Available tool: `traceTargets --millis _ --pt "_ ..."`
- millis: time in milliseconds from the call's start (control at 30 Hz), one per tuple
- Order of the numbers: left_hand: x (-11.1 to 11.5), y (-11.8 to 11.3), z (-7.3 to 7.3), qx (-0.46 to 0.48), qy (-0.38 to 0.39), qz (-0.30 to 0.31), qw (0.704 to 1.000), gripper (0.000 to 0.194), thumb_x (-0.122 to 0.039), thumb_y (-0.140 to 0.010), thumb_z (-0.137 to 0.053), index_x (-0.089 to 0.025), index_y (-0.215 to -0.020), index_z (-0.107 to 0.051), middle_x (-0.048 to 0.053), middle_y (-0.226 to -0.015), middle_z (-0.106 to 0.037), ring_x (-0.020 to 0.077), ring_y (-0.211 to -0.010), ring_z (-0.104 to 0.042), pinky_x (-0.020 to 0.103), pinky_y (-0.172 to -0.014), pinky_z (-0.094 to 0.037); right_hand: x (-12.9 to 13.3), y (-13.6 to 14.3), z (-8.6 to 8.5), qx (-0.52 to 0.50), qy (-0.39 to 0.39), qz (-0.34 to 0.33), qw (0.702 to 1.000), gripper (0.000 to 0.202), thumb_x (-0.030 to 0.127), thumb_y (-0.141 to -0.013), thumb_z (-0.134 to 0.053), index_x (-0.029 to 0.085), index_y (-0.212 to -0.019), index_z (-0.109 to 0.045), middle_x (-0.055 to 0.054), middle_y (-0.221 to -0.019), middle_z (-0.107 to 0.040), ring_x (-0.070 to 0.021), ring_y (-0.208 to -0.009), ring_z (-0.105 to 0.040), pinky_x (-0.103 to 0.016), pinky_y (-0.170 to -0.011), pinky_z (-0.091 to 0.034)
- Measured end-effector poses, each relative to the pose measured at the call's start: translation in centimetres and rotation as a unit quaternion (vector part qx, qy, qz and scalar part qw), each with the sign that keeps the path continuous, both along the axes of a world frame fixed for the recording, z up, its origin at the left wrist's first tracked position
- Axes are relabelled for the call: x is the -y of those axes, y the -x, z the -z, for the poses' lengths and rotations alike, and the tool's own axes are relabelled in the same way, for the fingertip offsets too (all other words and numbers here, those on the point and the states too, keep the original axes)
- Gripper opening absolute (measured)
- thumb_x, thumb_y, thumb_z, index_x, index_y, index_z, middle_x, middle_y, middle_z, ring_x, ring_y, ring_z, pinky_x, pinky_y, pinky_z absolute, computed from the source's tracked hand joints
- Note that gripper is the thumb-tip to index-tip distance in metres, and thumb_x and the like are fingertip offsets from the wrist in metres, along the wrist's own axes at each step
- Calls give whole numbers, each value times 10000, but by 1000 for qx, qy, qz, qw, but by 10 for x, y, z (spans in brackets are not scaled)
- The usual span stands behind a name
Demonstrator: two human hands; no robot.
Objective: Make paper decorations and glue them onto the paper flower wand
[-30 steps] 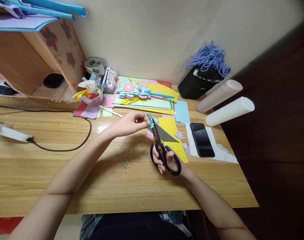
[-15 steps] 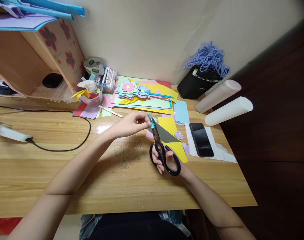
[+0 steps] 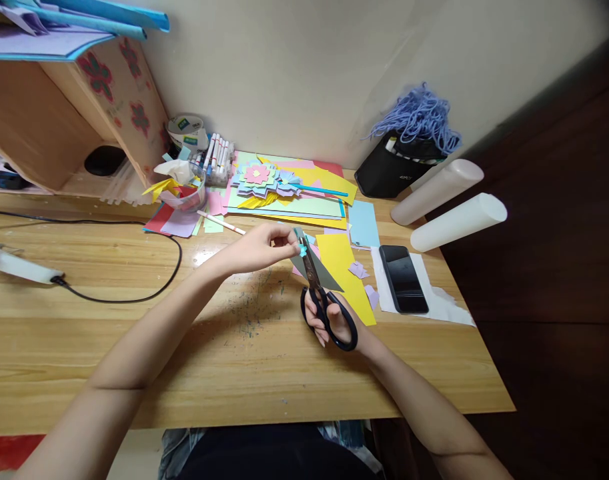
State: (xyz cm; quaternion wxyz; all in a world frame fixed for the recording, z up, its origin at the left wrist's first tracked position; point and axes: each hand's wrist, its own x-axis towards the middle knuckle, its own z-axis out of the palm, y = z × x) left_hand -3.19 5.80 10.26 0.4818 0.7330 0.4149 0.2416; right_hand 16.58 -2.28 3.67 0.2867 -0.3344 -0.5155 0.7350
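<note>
Between the thumb and fingers of my left hand (image 3: 267, 248) is a dark grey-green sheet of paper (image 3: 328, 277), its point slanting down to the right. A small turquoise paper piece (image 3: 303, 250) shows at those fingertips; whether it is joined to the dark sheet I cannot tell. My right hand (image 3: 334, 323) grips black-handled scissors (image 3: 313, 275) through the loops, palm turned up. The blades point up and away, close to the turquoise piece and my left fingertips, and overlap the dark paper.
Yellow paper (image 3: 341, 260) and purple scraps (image 3: 358, 270) lie beyond the scissors. To the right are a phone (image 3: 404, 280) and two white rolls (image 3: 459, 222). At the back are a layered paper flower (image 3: 257, 175) and a tub of scraps (image 3: 191, 197). A black cable (image 3: 134, 301) crosses the left side.
The scissor handles have drawn slightly closer together. The dark paper's lower tip has swung left and a little down, while my left hand has hardly shifted.
</note>
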Motion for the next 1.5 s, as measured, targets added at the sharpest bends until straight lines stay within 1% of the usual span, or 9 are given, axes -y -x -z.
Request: traceTargets --millis 300,467,667,767,867,967,1167,1367,1500 --pt "-5 5 3 1 12 -1 1000 144 -259 -771 -493 -146 -695 -539 -24 -667 -479 94 -621 -405 222 -578 -312 -1 0 -4 22 -2 -6 1000 662 837 -573 -446 193 -713 -389 95 -511 -363 -26 -325 -291 -179 -307 -340" --pt "-4 6 -2 -2 -4 -7 1000 122 -233 -769 -493 -149 -689 -528 -22 -679 -491 91 -616 -403 220 -579 -315 0 0 -8 26 1 -1 1000 656 831 -567 -469 194 -703 -388 97 -503 -354 -26 -331 -274 -179 -305 -336" --pt "-2 6 -7 -17 -17 -18 1000 116 -224 -774 -507 -149 -695 -545 -17 -695 -527 92 -618 -423 219 -585 -333 -1 -1 8 5 18 24 1000 643 810 -581 -500 188 -717 -406 97 -490 -369 -26 -315 -309 -166 -295 -349" --pt "-2 6 -5 -16 -10 -23 1000 141 -264 -791 -519 -150 -729 -575 -9 -717 -558 98 -634 -446 222 -598 -351 -6 2 18 -38 53 64 996 645 820 -575 -491 194 -701 -404 102 -463 -372 -36 -286 -329 -179 -283 -369" --pt "-2 5 -1 -10 2 -12 1000 185 -313 -802 -528 -148 -753 -595 3 -745 -585 107 -664 -475 226 -616 -368 -13 6 18 -48 65 143 986 580 765 -671 -473 187 -682 -429 102 -428 -364 -42 -269 -332 -182 -278 -374" --pt "-2 2 3 -13 12 -5 1000 201 -327 -806 -520 -150 -761 -605 15 -775 -605 120 -707 -502 237 -651 -384 -19 6 14 -22 42 222 974 425 588 -779 -522 173 -702 -475 101 -420 -371 -42 -280 -349 -169 -295 -382" --pt "2 -4 6 -36 16 11 999 166 -287 -782 -513 -158 -768 -617 27 -802 -633 139 -724 -517 253 -666 -400 -26 3 15 -15 -30 281 959 279 432 -788 -589 160 -819 -535 102 -445 -392 -53 -317 -375 -195 -337 -413" --pt "10 -18 17 -42 6 74 996 123 -195 -742 -492 -167 -709 -607 -2 -707 -608 124 -660 -485 239 -640 -382 -28 0 19 39 -57 239 969 260 417 -775 -610 172 -827 -539 102 -394 -405 -77 -309 -395 -225 -360 -435" --pt "12 -21 23 -44 4 83 996 119 -207 -756 -478 -167 -707 -579 -7 -687 -576 121 -641 -460 241 -624 -372 -26 0 20 51 -59 218 973 248 416 -785 -601 181 -779 -522 95 -392 -418 -81 -317 -404 -229 -372 -441"
